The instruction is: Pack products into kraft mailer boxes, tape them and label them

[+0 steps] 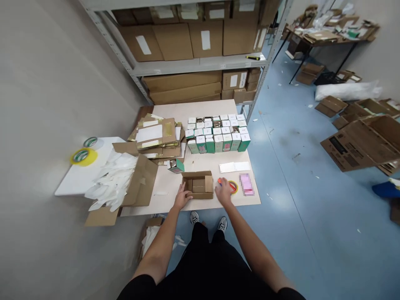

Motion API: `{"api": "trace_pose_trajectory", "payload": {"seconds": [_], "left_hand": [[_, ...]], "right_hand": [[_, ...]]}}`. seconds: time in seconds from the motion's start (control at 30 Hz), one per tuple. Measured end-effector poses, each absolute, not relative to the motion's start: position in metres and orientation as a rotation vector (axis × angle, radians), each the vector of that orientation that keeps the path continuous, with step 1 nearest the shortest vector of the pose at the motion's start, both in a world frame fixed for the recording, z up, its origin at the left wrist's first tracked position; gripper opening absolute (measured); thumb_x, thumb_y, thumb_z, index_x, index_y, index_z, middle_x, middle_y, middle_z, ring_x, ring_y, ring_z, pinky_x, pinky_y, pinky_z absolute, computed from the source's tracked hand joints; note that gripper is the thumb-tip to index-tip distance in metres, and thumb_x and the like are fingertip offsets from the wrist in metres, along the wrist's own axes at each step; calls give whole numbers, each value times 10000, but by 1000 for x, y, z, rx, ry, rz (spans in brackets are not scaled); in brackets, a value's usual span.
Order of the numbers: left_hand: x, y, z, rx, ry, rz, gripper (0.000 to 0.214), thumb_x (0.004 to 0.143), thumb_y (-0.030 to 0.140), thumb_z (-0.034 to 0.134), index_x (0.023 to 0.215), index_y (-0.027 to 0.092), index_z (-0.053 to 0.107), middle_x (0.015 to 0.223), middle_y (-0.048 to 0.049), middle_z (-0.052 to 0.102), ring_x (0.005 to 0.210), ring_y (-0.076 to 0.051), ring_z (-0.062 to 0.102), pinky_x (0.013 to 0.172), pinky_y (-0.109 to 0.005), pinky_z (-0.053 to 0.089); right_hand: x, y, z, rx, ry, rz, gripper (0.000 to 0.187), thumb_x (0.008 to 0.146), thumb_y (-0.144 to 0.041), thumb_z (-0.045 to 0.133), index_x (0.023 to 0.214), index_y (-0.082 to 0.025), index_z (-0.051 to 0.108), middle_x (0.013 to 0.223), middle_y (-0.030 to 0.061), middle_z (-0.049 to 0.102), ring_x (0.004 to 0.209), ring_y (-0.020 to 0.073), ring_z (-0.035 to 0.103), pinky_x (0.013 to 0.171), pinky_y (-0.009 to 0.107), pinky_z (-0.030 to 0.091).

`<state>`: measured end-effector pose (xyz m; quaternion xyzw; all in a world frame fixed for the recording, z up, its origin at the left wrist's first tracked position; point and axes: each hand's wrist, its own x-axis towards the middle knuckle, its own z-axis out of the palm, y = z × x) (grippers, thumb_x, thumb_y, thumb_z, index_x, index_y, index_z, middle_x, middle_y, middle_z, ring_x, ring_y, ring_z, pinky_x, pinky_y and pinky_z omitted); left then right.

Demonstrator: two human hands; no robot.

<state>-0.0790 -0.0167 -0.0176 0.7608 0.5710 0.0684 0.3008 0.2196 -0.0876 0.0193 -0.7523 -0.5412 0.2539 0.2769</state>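
Cardboard box (198, 184) — contents unclear, pink item (246, 184) blurred

We stretch both bare arms forward and down. Our left hand (183, 196) lies flat, fingers spread. Our right hand (223, 191) faces palm down, its bent fingers hidden.

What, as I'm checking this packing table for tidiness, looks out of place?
White packing sheets spill from the torn-open brown cardboard box at the table's left end; one small green-and-white carton sits askew, apart from the neat rows.
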Motion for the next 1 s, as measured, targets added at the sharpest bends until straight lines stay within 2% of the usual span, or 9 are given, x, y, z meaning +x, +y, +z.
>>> {"api": "trace_pose_trajectory", "payload": {"seconds": [0.17, 0.27, 0.37, 0.43, 0.53, 0.67, 0.83, 0.9, 1.0], "left_hand": [[-79, -22, -21, 2006, 1477, 249, 292, 783, 423, 802, 981, 209, 786, 1711, -90, 278, 1587, -386, 194, 1254, -587, 298], [-79, -26, -24, 1983, 1475, 268, 275, 764, 362, 812, 987, 202, 777, 1704, -95, 297, 1587, -378, 202, 1259, -590, 285], [-79, -29, -26, 1938, 1475, 268, 271, 764, 286, 816, 1014, 194, 768, 1724, -97, 240, 1596, -378, 162, 1266, -565, 278], [-79, -30, -27, 1927, 1460, 286, 250, 787, 259, 798, 1023, 187, 756, 1736, -98, 192, 1599, -379, 141, 1270, -559, 270], [-79, -31, -28, 1923, 1428, 324, 214, 825, 287, 774, 1013, 195, 733, 1739, -85, 183, 1601, -381, 127, 1261, -579, 275], [-79, -26, -27, 1912, 1392, 333, 222, 831, 311, 780, 1015, 201, 721, 1739, -85, 185, 1600, -383, 133, 1256, -590, 273], [-78, -19, -23, 1895, 1394, 281, 180, 808, 234, 795, 971, 198, 727, 1733, -87, 205, 1597, -371, 157, 1268, -556, 277], [-79, -20, -23, 1890, 1386, 259, 198, 799, 211, 800, 983, 193, 730, 1732, -96, 205, 1597, -374, 148, 1272, -554, 270], [-80, -27, -25, 1894, 1360, 243, 220, 811, 193, 784, 1024, 180, 730, 1731, -114, 201, 1600, -381, 116, 1275, -560, 259]], "right_hand": [[118, -75, 27, -1570, -1828, 889, 602, 898, -222, 594, 1495, -235, 524, 1618, 140, 413, 1519, 314, 354, 1221, 527, 352], [114, -67, 30, -1688, -1935, 941, 631, 858, -177, 648, 1480, -202, 541, 1657, 162, 358, 1567, 345, 258, 1226, 562, 321], [135, -69, 33, -1864, -1999, 741, 644, 864, -153, 628, 1500, -180, 524, 1698, 158, 287, 1607, 349, 107, 1263, 588, 198], [153, -75, 32, -2032, -1982, 662, 670, 880, -213, 636, 1533, -197, 490, 1712, 156, 253, 1607, 368, 84, 1257, 618, 165], [173, -84, 26, -2203, -1967, 757, 748, 900, -309, 629, 1601, -204, 389, 1720, 155, 225, 1596, 349, 173, 1236, 543, 270], [176, -77, 23, -2177, -2006, 762, 869, 896, -292, 598, 1668, -250, 201, 1720, 115, 230, 1581, 287, 240, 1189, 410, 361], [152, -36, 42, -2371, -1859, 712, 891, 922, -254, 562, 1683, -281, 100, 1554, 210, 421, 1346, 358, 532, 1041, 432, 464], [144, -21, 46, -2485, -1778, 732, 887, 928, -239, 555, 1685, -269, 94, 1460, 234, 484, 1280, 374, 570, 1012, 456, 467], [138, -9, 44, -2603, -1672, 831, 889, 924, -255, 587, 1679, -289, 120, 1504, 237, 425, 1294, 379, 562, 1004, 469, 463]]}}
